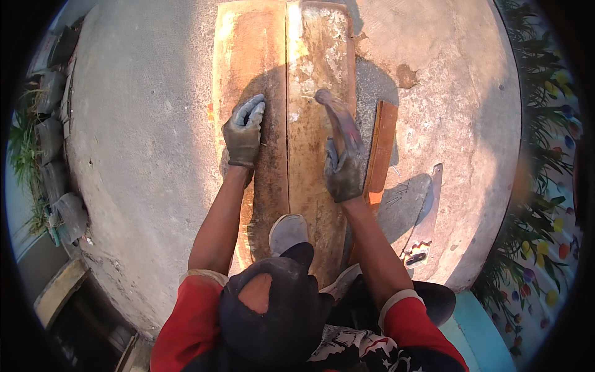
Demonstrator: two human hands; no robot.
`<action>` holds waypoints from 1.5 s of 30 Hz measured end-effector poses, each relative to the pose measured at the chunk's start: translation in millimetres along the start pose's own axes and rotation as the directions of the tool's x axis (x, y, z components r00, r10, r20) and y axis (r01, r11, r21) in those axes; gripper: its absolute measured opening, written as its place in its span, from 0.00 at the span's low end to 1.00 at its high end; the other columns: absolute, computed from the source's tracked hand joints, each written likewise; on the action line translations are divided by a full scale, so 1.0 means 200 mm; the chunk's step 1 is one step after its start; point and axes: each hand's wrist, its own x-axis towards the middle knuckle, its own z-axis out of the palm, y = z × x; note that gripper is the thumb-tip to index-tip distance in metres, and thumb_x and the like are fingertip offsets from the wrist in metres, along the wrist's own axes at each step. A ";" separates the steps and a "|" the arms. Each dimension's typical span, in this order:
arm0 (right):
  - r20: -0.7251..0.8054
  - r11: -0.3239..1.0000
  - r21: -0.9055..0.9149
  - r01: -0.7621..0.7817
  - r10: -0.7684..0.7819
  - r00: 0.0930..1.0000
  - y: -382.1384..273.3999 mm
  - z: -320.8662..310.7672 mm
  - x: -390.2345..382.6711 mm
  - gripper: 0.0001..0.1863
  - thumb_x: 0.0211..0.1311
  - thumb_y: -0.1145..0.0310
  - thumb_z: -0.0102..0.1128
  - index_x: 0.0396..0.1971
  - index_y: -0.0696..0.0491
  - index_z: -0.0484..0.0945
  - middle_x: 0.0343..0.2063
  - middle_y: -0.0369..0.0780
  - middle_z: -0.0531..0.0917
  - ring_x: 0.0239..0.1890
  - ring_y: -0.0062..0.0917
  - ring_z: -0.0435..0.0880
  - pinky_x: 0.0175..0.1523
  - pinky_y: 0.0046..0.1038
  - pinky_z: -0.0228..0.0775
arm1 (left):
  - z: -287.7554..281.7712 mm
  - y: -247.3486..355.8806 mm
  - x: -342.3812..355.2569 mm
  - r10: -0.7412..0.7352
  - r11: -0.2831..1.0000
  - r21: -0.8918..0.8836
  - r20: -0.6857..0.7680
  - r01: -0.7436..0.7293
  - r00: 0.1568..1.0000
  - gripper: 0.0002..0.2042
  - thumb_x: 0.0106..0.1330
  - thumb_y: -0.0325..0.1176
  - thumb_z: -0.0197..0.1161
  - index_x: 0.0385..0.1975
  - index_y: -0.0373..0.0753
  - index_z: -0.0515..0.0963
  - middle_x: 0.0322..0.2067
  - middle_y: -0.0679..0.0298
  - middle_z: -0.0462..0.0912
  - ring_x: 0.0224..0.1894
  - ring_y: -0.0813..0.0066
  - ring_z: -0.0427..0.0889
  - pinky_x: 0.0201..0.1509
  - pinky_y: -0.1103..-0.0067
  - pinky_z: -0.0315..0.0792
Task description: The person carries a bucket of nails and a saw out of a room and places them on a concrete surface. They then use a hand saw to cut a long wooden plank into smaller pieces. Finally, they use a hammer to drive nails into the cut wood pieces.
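Two worn wooden boards, the left one (263, 56) and the right one (313, 229), lie side by side on the ground with a narrow seam between them. My left hand (243, 136), in a grey work glove, is over the left board with its fingers pinched together. Whatever those fingers hold, if anything, is too small to make out. In my right hand (343, 175), also gloved, is a hammer (339, 119), raised above the right board and slightly blurred. My grey shoe (289, 233) rests on the boards near the seam.
A reddish-brown wooden strip (380, 149) lies right of the boards. Beside it are scattered nails (396, 193) and a handsaw (427, 214) on the concrete. Potted plants (49, 136) line the left edge; a flower-patterned sheet (542, 248) borders the right.
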 end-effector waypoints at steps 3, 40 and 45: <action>0.087 0.977 -0.208 0.041 -0.024 0.996 -0.20 -0.03 0.18 0.25 0.73 0.67 0.53 0.65 0.63 0.67 0.48 0.59 0.82 0.50 0.56 0.82 0.54 0.43 0.75 | -0.03 0.00 0.13 0.149 0.985 0.089 -0.041 -0.145 0.988 0.11 0.69 0.30 0.68 0.47 0.36 0.87 0.45 0.62 0.89 0.48 0.75 0.85 0.55 0.79 0.77; 0.166 0.954 -0.068 0.291 -0.277 0.946 -0.34 -0.01 0.12 0.22 0.71 0.67 0.59 0.60 0.60 0.73 0.40 0.60 0.84 0.42 0.56 0.84 0.45 0.47 0.76 | -0.25 -0.18 -0.06 0.174 0.800 0.576 -0.491 0.168 0.854 0.24 0.65 0.50 0.70 0.52 0.39 0.80 0.52 0.52 0.83 0.55 0.51 0.80 0.58 0.61 0.74; 0.100 0.936 -0.012 0.353 -0.350 0.931 -0.32 0.01 0.06 0.24 0.70 0.68 0.61 0.61 0.63 0.70 0.37 0.62 0.82 0.38 0.59 0.83 0.40 0.49 0.75 | -0.46 -0.17 0.12 -0.303 0.692 0.594 -0.278 0.411 0.912 0.34 0.65 0.66 0.61 0.40 0.33 0.80 0.32 0.48 0.84 0.40 0.50 0.86 0.49 0.62 0.77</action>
